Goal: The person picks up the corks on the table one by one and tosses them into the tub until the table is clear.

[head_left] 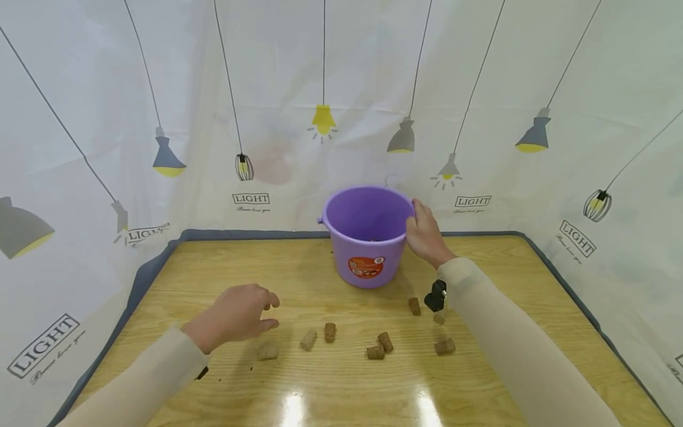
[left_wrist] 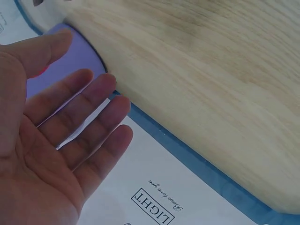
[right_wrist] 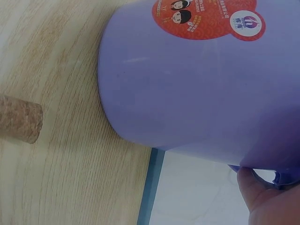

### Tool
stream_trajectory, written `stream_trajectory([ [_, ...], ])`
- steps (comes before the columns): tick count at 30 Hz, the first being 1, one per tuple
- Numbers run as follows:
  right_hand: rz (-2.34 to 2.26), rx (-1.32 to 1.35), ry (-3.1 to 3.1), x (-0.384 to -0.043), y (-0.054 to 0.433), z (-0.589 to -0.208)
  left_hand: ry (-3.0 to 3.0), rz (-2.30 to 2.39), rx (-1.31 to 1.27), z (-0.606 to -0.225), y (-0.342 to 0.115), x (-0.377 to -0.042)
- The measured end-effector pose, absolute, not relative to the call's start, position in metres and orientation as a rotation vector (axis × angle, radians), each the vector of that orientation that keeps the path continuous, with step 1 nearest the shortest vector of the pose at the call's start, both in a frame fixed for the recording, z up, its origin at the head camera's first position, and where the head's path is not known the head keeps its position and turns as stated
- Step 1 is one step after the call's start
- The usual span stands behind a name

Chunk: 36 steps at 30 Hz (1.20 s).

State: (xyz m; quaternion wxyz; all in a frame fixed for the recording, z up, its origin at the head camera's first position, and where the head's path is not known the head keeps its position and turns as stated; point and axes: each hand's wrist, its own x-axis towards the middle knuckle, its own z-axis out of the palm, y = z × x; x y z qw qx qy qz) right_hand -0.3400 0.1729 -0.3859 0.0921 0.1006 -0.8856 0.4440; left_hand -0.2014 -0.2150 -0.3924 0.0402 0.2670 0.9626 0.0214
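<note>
A purple bucket (head_left: 341, 246) with a red label stands upright toward the back of the table. My right hand (head_left: 425, 234) grips its rim on the right side; in the right wrist view the thumb lies by the rim's lug, and the other fingers are hidden. Over the front left of the table, my left hand (head_left: 235, 314) hovers with fingers loosely bent and nothing in them. Its bare palm (left_wrist: 47, 173) shows in the left wrist view. Closest to it lie a pale cork (head_left: 268, 350), another pale cork (head_left: 308, 340) and a brown cork (head_left: 330, 332).
Two corks (head_left: 376, 353) touch near the middle front. More corks (head_left: 444, 347) lie to the right, one brown cork (head_left: 414, 306) close to the bucket's base. Small dark crumbs (head_left: 252, 369) dot the wooden table (head_left: 213, 267). A lamp-printed white curtain (head_left: 299, 71) surrounds the back and sides.
</note>
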Motion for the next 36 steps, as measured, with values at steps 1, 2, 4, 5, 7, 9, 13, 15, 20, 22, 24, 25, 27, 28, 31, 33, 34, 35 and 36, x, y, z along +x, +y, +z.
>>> stream_trajectory([
  [1, 1.318, 0.298, -2.629, -0.340, 0.173, -0.386, 2.937, 0.068, 0.817, -0.393, -0.215, -0.201],
  [2, 1.316, 0.298, -2.628, -0.340, 0.173, -0.386, 2.923, 0.071, 0.816, -0.394, -0.216, -0.200],
  [4, 1.317, 0.300, -2.625, -0.341, 0.173, -0.386, 2.895, 0.073, 0.809, -0.395, -0.216, -0.198],
  [5, 1.315, 0.301, -2.624, -0.341, 0.173, -0.386, 2.883, 0.072, 0.806, -0.395, -0.216, -0.198],
  [7, 1.311, 0.304, -2.623, -0.341, 0.173, -0.386, 2.857, 0.078, 0.793, -0.396, -0.216, -0.196],
  [9, 1.311, 0.305, -2.621, -0.341, 0.174, -0.386, 2.837, 0.076, 0.789, -0.396, -0.216, -0.194],
  [13, 1.310, 0.302, -2.622, -0.341, 0.174, -0.386, 2.803, 0.084, 0.799, -0.397, -0.215, -0.190],
  [15, 1.310, 0.302, -2.624, -0.341, 0.174, -0.387, 2.792, 0.074, 0.813, -0.399, -0.215, -0.189],
  [20, 1.319, 0.298, -2.628, -0.341, 0.173, -0.386, 2.793, 0.068, 0.848, -0.408, -0.217, -0.187],
  [22, 1.325, 0.297, -2.625, -0.340, 0.173, -0.385, 2.803, 0.081, 0.873, -0.411, -0.218, -0.187],
  [24, 1.326, 0.294, -2.623, -0.340, 0.173, -0.385, 2.801, 0.105, 0.900, -0.413, -0.218, -0.187],
  [25, 1.326, 0.294, -2.621, -0.340, 0.172, -0.385, 2.796, 0.123, 0.909, -0.414, -0.218, -0.187],
  [27, 1.326, 0.290, -2.624, -0.340, 0.172, -0.385, 2.785, 0.149, 0.906, -0.417, -0.218, -0.187],
  [28, 1.326, 0.288, -2.626, -0.340, 0.172, -0.385, 2.778, 0.161, 0.904, -0.418, -0.218, -0.186],
  [31, 1.328, 0.287, -2.629, -0.340, 0.172, -0.385, 2.773, 0.161, 0.894, -0.420, -0.218, -0.186],
  [33, 1.327, 0.288, -2.631, -0.340, 0.172, -0.385, 2.774, 0.150, 0.897, -0.421, -0.218, -0.185],
  [34, 1.329, 0.288, -2.630, -0.340, 0.172, -0.385, 2.770, 0.150, 0.897, -0.422, -0.218, -0.185],
  [35, 1.329, 0.288, -2.630, -0.340, 0.172, -0.385, 2.765, 0.148, 0.895, -0.422, -0.218, -0.184],
  [36, 1.329, 0.287, -2.631, -0.340, 0.173, -0.385, 2.756, 0.153, 0.889, -0.423, -0.218, -0.184],
])
